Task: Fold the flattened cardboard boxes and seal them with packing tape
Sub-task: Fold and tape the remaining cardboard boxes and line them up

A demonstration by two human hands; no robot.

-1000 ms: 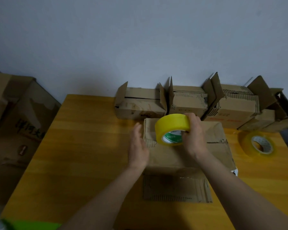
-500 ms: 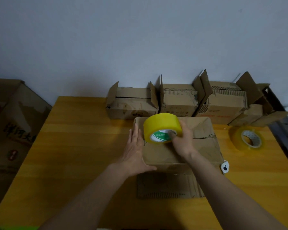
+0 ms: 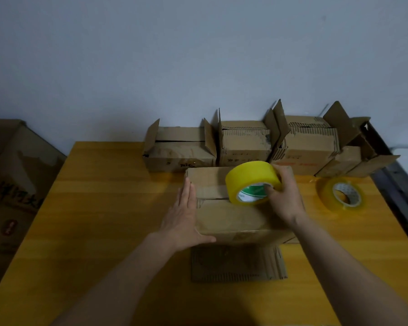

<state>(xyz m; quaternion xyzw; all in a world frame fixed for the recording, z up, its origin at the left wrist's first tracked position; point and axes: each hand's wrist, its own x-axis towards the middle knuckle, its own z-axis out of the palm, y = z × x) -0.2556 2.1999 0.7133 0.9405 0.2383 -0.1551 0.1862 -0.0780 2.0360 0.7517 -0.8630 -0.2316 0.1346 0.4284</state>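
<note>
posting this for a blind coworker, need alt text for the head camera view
A person's right hand holds a yellow tape roll over a closed cardboard box on a wooden table, left hand flat against its side. Folded boxes line the wall.

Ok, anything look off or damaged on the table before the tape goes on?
Nothing serious. The boxes along the wall have ragged, torn flap edges and stand open. The box being sealed sits square, left hand flat against its side, right hand holding the tape roll over its seam. A spare roll lies flat nearby.
</note>
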